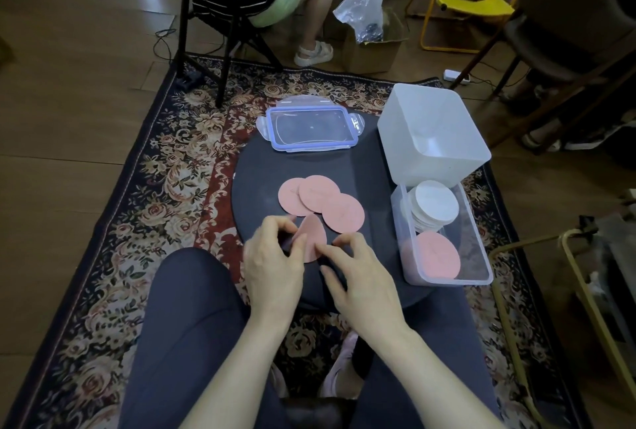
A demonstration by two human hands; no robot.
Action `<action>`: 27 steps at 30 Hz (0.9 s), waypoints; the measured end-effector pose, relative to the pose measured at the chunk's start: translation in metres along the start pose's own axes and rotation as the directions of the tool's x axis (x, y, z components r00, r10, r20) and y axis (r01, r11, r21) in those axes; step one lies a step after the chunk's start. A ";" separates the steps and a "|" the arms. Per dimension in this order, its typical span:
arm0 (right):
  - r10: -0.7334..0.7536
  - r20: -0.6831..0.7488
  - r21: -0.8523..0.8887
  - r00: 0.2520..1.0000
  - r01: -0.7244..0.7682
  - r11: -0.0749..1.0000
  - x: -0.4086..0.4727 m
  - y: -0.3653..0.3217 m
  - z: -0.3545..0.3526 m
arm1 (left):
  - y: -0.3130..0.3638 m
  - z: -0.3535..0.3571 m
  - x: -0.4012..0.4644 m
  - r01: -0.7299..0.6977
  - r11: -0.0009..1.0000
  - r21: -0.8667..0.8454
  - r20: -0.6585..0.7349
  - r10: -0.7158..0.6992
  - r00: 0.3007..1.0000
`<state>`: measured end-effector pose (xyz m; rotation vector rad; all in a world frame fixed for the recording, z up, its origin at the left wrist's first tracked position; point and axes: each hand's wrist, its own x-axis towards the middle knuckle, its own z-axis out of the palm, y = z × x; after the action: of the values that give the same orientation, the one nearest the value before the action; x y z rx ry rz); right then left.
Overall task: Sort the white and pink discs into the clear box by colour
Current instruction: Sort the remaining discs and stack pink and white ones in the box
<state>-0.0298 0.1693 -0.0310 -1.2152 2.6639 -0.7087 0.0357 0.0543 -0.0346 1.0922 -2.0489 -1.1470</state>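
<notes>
Btwn both hands, tilted pink disc [312, 239] pinched by left hand [273, 263] & right hand [361, 277].

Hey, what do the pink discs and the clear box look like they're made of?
Pink discs: likely thin felt or foam, matte; the one the left hand and right hand hold bends. Clear box: rigid see-through plastic, glossy; the discs inside show through its walls.

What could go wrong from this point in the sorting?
Both hands, left and right, pinch one tilted pink disc; it could slip or crease. The clear box sits at the round table's right edge, so a nudge might tip it. The three overlapping pink discs could get scattered.
</notes>
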 end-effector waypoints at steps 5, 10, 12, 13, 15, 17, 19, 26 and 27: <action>-0.013 -0.013 0.043 1.000 0.013 0.999 -0.001 0.003 0.000 | 0.010 0.000 0.000 0.144 0.966 -0.213 0.017 -0.144 0.989; 0.182 -0.084 0.296 0.980 -0.150 0.943 0.014 0.006 -0.007 | 0.002 0.000 0.017 0.362 0.681 -0.636 0.035 -0.443 0.896; 0.276 -0.104 0.331 0.956 -0.228 0.916 0.025 0.005 -0.011 | 0.006 -0.003 0.023 0.397 0.598 -0.696 0.070 -0.493 0.867; 0.310 -0.092 0.327 0.946 -0.265 0.907 0.031 0.004 -0.013 | 0.007 -0.004 0.027 0.415 0.581 -0.700 0.101 -0.494 0.863; 0.368 -0.041 0.297 0.929 -0.341 0.892 0.043 0.004 -0.015 | 0.009 -0.005 0.032 0.475 0.562 -0.677 0.185 -0.494 0.849; 0.415 0.019 0.252 0.909 -0.406 0.878 0.052 0.004 -0.017 | 0.008 -0.005 0.037 0.512 0.570 -0.642 0.253 -0.473 0.844; 0.421 0.057 0.198 0.905 -0.424 0.884 0.057 0.005 -0.017 | 0.005 -0.007 0.038 0.509 0.602 -0.615 0.302 -0.416 0.858; 0.430 0.020 0.164 0.903 -0.427 0.889 0.055 0.002 -0.011 | -0.005 -0.012 0.040 0.493 0.636 -0.594 0.467 -0.227 0.855; 0.456 0.018 0.178 0.890 -0.452 0.874 0.056 0.003 -0.012 | -0.005 -0.012 0.039 0.490 0.631 -0.602 0.466 -0.221 0.857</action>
<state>-0.0723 0.1340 -0.0176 -0.5023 2.6792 -0.8525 0.0266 0.0139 -0.0304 0.9442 -1.3568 -2.2471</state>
